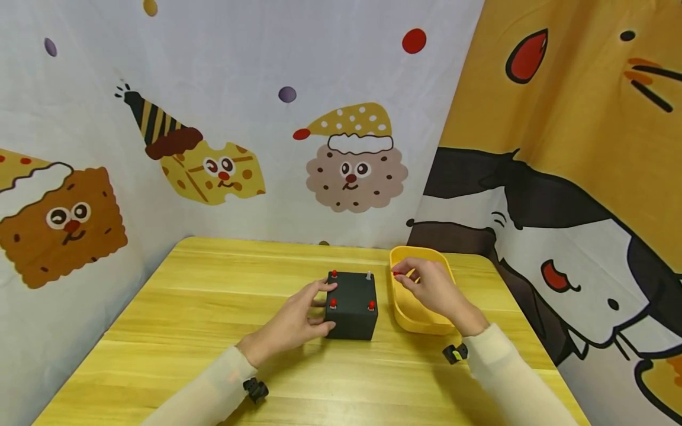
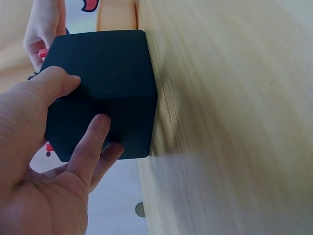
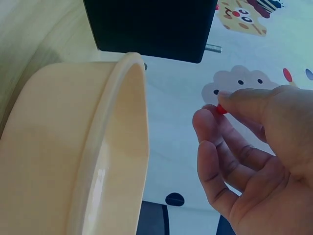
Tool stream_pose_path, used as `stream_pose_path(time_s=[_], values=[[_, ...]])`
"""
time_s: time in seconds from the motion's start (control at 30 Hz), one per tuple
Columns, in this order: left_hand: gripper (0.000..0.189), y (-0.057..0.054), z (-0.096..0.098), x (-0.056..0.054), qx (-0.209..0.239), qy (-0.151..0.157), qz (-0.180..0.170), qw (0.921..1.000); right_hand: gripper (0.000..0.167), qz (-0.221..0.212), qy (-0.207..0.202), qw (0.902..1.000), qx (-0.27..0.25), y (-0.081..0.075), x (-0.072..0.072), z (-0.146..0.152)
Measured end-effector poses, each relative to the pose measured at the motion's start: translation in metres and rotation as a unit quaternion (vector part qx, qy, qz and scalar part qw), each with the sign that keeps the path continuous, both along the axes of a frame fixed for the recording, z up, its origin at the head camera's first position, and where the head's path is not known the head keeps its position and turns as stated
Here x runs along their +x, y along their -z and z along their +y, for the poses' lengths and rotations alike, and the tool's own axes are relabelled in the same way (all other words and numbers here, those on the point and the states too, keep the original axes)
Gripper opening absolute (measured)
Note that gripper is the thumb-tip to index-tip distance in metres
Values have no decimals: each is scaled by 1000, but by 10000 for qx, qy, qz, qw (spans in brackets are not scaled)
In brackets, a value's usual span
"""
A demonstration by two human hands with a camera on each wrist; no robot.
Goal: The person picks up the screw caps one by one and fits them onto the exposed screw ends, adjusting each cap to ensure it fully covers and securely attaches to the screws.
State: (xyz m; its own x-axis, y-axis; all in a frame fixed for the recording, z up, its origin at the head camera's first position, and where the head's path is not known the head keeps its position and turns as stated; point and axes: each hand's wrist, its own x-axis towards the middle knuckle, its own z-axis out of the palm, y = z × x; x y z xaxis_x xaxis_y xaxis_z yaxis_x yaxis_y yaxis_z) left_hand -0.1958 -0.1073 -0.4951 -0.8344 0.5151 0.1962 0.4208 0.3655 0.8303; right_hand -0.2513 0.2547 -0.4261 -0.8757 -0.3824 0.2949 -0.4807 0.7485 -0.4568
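Observation:
A black box stands on the table, with short posts at its top corners. Three posts wear red caps, like the front right cap; the back right one is a bare metal threaded bolt. My left hand grips the box's left side, index finger over the top edge and thumb at the front corner. Above the yellow tray, my right hand pinches a small red cap between thumb and index fingertip. That hand's other fingers curl loosely in the right wrist view.
The tray stands right of the box, a narrow strip of wooden table between them. Printed cloth hangs behind the table and along its sides. Each wrist carries a small black camera, such as the left one.

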Motion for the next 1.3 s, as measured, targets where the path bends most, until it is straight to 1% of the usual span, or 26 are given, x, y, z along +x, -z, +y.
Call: stream_pose_path(time_s=[0.1, 0.57, 0.8, 1.03, 1.3], values=[[77, 1, 0, -1, -8, 0, 1, 10000, 13, 95, -44, 9999, -21, 1, 0, -3], [78, 0, 0, 0, 34, 12, -55, 10000, 13, 158, -189, 9995, -201, 2, -1, -16], [79, 1, 0, -1, -18, -3, 40, 10000, 21, 127, -222, 9991, -351, 2, -3, -21], [79, 3, -1, -2, 10, 6, 42, 10000, 13, 47, -174, 9990, -415, 1, -3, -25], [79, 4, -1, -2, -5, -36, 8, 10000, 11, 363, -199, 9986, -329, 1, -6, -33]])
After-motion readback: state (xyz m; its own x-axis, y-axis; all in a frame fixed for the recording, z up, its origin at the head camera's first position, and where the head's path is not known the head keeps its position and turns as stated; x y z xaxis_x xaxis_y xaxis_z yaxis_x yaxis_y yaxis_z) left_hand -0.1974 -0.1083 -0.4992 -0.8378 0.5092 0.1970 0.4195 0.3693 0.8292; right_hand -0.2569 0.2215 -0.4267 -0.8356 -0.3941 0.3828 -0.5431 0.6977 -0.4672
